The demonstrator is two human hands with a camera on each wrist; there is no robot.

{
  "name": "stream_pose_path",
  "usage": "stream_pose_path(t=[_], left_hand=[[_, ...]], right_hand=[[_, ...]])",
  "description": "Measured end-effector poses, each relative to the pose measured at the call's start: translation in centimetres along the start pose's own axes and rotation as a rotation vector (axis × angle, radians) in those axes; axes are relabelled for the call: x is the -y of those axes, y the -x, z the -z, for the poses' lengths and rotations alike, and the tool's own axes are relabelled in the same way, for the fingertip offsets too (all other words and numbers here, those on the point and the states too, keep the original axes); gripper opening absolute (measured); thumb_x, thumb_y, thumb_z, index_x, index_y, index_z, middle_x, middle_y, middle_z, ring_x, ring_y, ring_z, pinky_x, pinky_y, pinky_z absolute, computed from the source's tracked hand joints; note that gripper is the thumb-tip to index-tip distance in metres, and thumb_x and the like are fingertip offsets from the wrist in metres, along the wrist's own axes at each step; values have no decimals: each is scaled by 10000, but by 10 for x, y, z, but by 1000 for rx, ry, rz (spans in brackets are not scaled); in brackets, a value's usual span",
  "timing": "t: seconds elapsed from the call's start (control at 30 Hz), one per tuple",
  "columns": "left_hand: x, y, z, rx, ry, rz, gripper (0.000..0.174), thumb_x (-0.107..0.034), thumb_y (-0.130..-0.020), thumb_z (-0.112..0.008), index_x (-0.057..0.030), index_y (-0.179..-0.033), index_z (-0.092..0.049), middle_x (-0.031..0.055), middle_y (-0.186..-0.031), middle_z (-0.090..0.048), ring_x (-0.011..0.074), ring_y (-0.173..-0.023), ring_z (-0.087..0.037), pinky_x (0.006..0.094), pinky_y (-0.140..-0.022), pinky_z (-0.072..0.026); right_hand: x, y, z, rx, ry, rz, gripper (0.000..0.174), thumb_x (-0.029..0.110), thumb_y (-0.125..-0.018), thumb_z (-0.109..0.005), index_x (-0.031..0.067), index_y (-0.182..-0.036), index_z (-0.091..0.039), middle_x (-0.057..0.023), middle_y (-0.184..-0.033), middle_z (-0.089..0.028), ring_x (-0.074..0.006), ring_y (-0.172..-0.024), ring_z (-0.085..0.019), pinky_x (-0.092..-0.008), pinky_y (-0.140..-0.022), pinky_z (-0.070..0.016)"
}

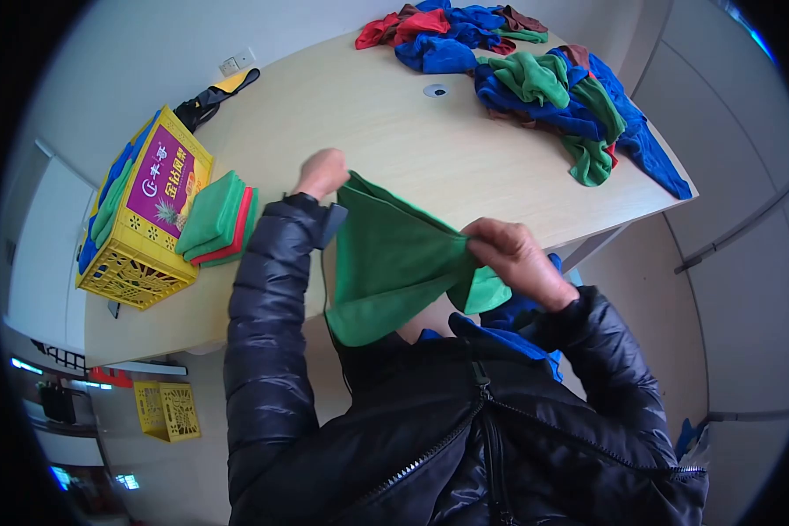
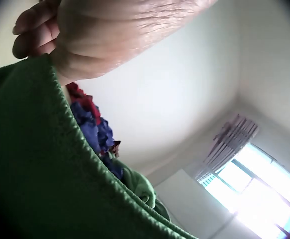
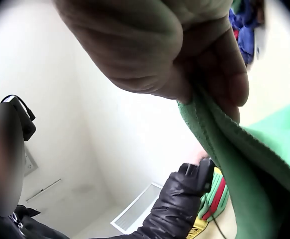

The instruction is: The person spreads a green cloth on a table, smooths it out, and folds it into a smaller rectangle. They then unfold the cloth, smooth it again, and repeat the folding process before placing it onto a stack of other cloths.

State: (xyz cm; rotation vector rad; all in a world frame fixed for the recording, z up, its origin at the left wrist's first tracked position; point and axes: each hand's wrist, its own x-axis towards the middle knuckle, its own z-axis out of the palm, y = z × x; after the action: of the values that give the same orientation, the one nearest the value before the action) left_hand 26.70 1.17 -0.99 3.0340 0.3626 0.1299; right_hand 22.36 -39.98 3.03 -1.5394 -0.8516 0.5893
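Observation:
A green cloth (image 1: 390,263) hangs between the two hands in front of the body, near the table's front edge. My left hand (image 1: 324,173) grips its upper left corner, and my right hand (image 1: 522,259) pinches its upper edge at the right. In the left wrist view the stitched edge of the cloth (image 2: 60,159) runs down from the left hand (image 2: 105,40). The right wrist view shows the right hand (image 3: 185,55) with thumb and fingers closed on folded layers of the cloth (image 3: 234,164).
On the table (image 1: 351,105), a yellow crate (image 1: 140,272) with cloths stands at the left beside a folded green and red stack (image 1: 215,219). Loose blue, green and red cloths (image 1: 543,92) lie at the back right. Another yellow crate (image 1: 167,410) is on the floor. Blue cloth (image 1: 508,333) shows near the lap.

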Motion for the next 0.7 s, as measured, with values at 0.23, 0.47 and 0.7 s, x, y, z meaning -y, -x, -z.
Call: stream_pose_path(t=[0.23,0.47,0.7], left_hand=[[2,51,182,-300,315,-30,69,-81,-814,-647,-34,-773,-617,17,-646,-583,106,-578,-582,281,-527,-456],[-21,81,253,-600,515,2,95,-101,-797,-648,-19,-755,-623,21,-618,-590,103,-524,-564,289,-515,-458],[-5,92,253,-401,685,117,43,-88,-828,-622,-48,-822,-636,-10,-642,-574,77,-521,-552,224,-468,-431]], right_hand=[[91,-9,53,-209,377,314,122,40,-991,-573,-11,-1073,-647,10,-897,-642,-81,-854,-606,-244,-799,-507],[129,-25,70,-395,490,503,124,35,-986,-585,1,-1087,-649,23,-873,-623,-59,-832,-572,-225,-762,-479],[137,-44,74,-370,607,608,129,28,-981,-589,3,-1094,-647,1,-845,-627,-69,-793,-569,-235,-718,-475]])
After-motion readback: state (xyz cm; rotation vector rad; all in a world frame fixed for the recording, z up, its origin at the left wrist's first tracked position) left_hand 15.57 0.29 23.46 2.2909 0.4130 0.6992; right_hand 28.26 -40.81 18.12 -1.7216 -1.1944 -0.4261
